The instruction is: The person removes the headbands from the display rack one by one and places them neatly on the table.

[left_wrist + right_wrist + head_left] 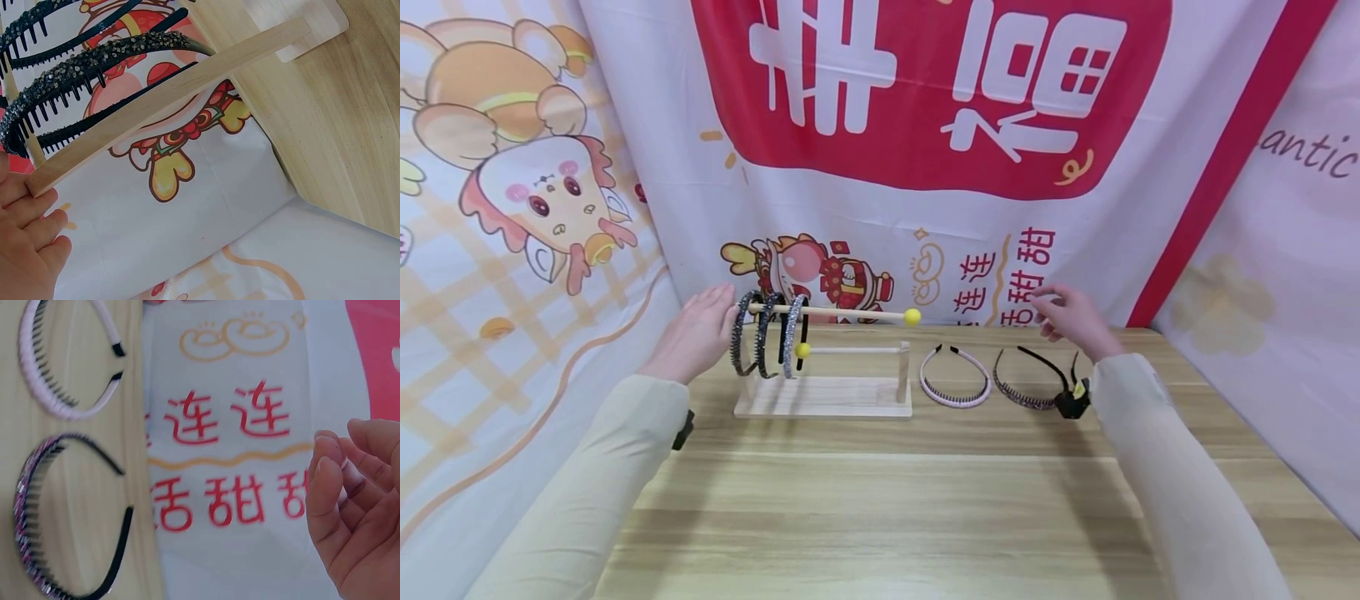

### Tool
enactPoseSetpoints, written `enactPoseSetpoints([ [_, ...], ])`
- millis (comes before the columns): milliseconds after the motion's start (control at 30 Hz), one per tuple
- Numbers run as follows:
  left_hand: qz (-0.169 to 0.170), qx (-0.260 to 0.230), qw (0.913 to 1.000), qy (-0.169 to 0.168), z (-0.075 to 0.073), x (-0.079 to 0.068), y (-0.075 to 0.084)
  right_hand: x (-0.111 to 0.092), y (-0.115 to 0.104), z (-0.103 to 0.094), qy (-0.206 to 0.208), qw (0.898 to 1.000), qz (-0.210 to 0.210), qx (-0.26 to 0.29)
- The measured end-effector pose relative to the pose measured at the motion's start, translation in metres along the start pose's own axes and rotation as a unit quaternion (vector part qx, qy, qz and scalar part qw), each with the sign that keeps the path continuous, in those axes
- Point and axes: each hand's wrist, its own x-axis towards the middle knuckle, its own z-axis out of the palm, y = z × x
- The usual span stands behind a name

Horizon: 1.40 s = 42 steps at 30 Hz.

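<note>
headbands in glittering stones and comb-like teeth, three on the pale wooden two-rod stand [823, 400]: leftmost a dark grey studded headband [737, 337], next a black sparkling headband [763, 333], then a silver glitter headband [788, 337]. all hanging side by side toward the left end of the slim wooden upper rod [857, 314], well apart from the round yellow ball [912, 317] at its right end. below, a shorter lower rod [857, 351], reaching left from the right post to a second yellow ball [802, 350].

at the stand's left end, left grip [700, 329] with fingers mostly straight, touching the top of the square wooden left post [169, 104], just beside the dark grey headband; not curled around anything.

to the right of the stand, flat on the light wood-grain worktop [880, 517]: a lilac headband with black tips [955, 403], a purple-and-black sequined headband [1022, 398], and near the right sleeve, partly hidden, a black headband with a black-and-yellow ornament [1070, 406].

right grip [1075, 321] raised above the far right of the worktop, fingers loosely bent, thumb apart, holding nothing. behind, a white printed cloth [835, 204] with red lettering.
</note>
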Motion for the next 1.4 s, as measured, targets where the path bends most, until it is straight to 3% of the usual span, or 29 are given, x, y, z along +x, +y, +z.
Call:
enactPoseSetpoints([
  [533,0.006,-0.003,1.0,0.002,-0.001,0.001,-0.002,0.01,-0.051,0.027,0.011,0.998,-0.065,-0.007],
  [1133,0.005,-0.009,0.9995,-0.029,-0.005,0.0,-0.004,0.007,-0.095,0.053,-0.016,0.993,-0.115,-0.012],
  [1400,0.005,-0.012,0.9995,-0.03,-0.004,0.0,-0.005,0.004,-0.119,0.07,-0.051,0.99,-0.128,0.003],
])
